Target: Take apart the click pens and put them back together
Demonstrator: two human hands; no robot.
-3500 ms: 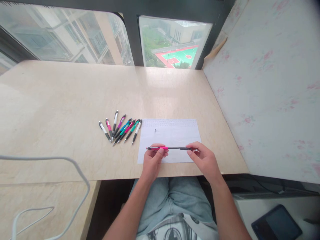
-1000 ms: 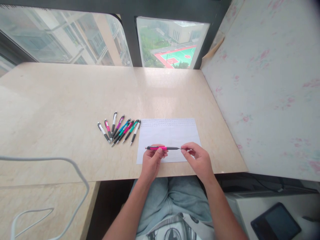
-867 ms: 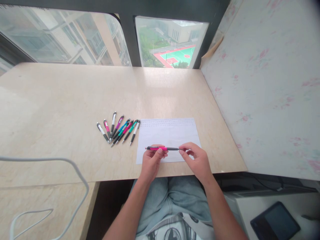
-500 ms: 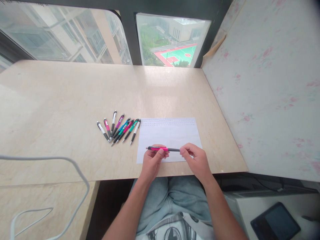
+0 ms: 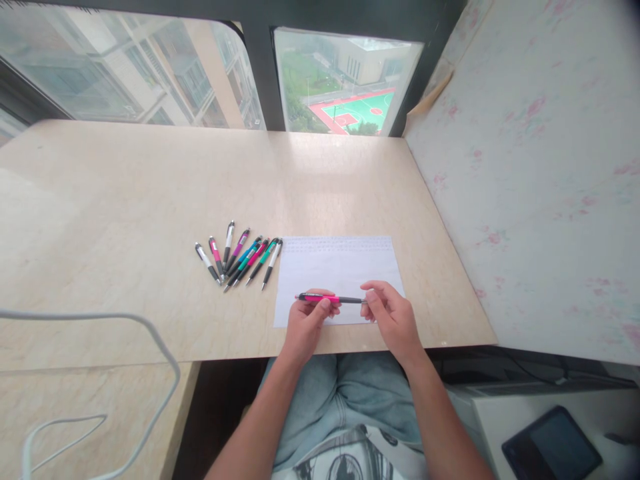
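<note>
My left hand [image 5: 311, 320] is closed around the barrel of a pink ballpoint pen [image 5: 330, 299] with a black grip, held level above the paper. Its clicker end points left and its silver tip points right. My right hand [image 5: 393, 317] is at the tip, thumb and fingers curled against it, with the index finger partly raised. Beneath both hands lies a white sheet of paper [image 5: 335, 270] with rows of faint writing along its top. To its left several click pens [image 5: 245, 263] in white, pink, purple, blue and green lie loosely fanned, some overlapping.
The pale marble-look table [image 5: 150, 200] runs back to the window. A grey cable [image 5: 157, 337] loops over its left front part. The flower-patterned wall [image 5: 525, 167] borders the right side. Lower right, a dark tablet-like device [image 5: 551, 443] rests on a white surface.
The fingers of my right hand have shifted at the pen's tip: the index finger has lifted and the silver tip now shows. My left hand keeps its hold on the pen.
</note>
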